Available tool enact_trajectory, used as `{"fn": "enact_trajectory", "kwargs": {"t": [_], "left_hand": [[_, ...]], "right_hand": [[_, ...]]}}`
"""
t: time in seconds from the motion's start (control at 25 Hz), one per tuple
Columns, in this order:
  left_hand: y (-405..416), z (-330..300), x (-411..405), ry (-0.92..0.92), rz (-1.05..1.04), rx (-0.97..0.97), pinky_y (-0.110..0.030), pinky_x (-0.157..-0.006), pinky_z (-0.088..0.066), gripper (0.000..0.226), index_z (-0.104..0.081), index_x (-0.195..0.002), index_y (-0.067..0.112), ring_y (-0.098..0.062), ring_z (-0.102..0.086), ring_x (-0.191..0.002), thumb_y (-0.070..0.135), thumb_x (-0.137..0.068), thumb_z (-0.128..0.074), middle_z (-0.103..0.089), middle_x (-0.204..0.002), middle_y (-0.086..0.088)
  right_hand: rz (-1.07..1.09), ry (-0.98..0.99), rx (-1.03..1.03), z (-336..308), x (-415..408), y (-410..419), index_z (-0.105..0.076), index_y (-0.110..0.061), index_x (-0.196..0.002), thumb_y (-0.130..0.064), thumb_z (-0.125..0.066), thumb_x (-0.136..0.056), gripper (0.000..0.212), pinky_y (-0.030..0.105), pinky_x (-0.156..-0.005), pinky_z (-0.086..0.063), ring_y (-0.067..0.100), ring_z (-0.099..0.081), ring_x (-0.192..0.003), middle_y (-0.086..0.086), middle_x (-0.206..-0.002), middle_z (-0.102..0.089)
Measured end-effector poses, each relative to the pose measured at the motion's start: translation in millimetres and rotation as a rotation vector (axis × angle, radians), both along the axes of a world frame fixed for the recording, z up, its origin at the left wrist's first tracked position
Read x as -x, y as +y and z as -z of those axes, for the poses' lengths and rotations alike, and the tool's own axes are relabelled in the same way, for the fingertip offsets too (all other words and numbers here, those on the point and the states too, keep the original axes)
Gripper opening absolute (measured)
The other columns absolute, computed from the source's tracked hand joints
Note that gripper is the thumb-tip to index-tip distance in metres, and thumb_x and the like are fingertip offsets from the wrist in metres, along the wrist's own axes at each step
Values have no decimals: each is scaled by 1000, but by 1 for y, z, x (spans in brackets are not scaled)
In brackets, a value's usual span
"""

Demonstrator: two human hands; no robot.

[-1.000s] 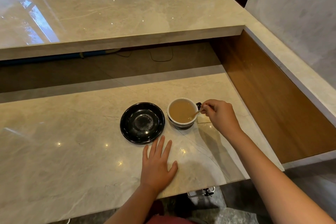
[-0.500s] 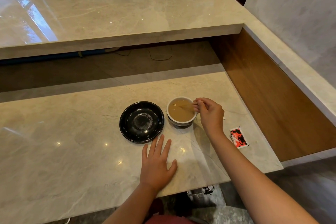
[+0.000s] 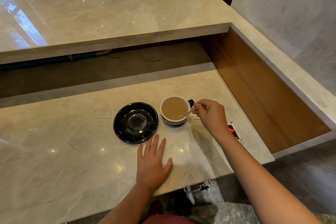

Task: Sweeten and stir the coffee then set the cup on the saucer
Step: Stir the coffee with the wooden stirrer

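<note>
Cup (image 3: 175, 110) of milky coffee sits on the worktop (image 3: 72, 151), just right of the black saucer (image 3: 135, 122), not on it. Handle points right. Right hand (image 3: 211, 114) pinches a wooden stirrer (image 3: 190, 112), tip in the coffee at the cup's right rim. Left hand (image 3: 153, 163) lies flat, fingers spread, near the saucer's front edge. Red sachet (image 3: 234, 131) partly hidden behind the right wrist.

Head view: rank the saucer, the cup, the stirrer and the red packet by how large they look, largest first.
1. Saucer, clearly the widest.
2. Cup.
3. Stirrer and red packet: unsure. Both are partly hidden, the stirrer by the right hand and the coffee, the packet by the wrist.
</note>
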State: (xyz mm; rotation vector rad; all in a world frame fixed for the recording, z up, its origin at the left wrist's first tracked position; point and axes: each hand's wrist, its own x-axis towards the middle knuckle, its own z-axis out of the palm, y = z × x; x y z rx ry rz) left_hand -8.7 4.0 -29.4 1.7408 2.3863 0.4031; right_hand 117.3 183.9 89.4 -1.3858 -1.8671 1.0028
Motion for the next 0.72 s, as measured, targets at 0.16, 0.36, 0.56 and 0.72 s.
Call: {"fn": "enact_trajectory", "kwargs": {"t": [0.16, 0.36, 0.56, 0.72], "left_hand": [[2, 0, 0, 28, -6, 27, -48, -111, -6, 66, -28, -144, 24, -22, -12, -141, 54, -85, -31, -22, -155, -5], [2, 1, 0, 30, -14, 48, -44, -112, 2, 66, -21, -146, 28, -18, -2, -142, 53, -86, -34, -13, -157, -2], [1, 3, 1, 7, -12, 50, -43, -113, 4, 67, -16, -147, 30, -14, 5, -141, 55, -86, -32, -8, -158, 1], [1, 2, 1, -7, -4, 24, -44, -113, 1, 66, -21, -146, 29, -15, 2, -142, 53, -86, -36, -12, -157, -1]], "right_hand": [[53, 145, 107, -3, -13, -1, -68, -4, -81, -4, -51, -89, 19, 37, -72, -59, 25, -71, -75, 16, -76, -71], [122, 295, 140, -10, -37, 3, -67, -11, -78, -4, -51, -90, 21, 26, -65, -59, 19, -71, -72, 14, -76, -71], [178, 393, 191, -10, -57, 8, -66, -17, -73, -4, -50, -90, 27, 20, -61, -59, 16, -72, -72, 9, -72, -70], [199, 384, 123, -9, -75, 12, -67, -18, -77, -4, -51, -90, 24, 15, -60, -57, 7, -71, -69, 10, -78, -71]]}}
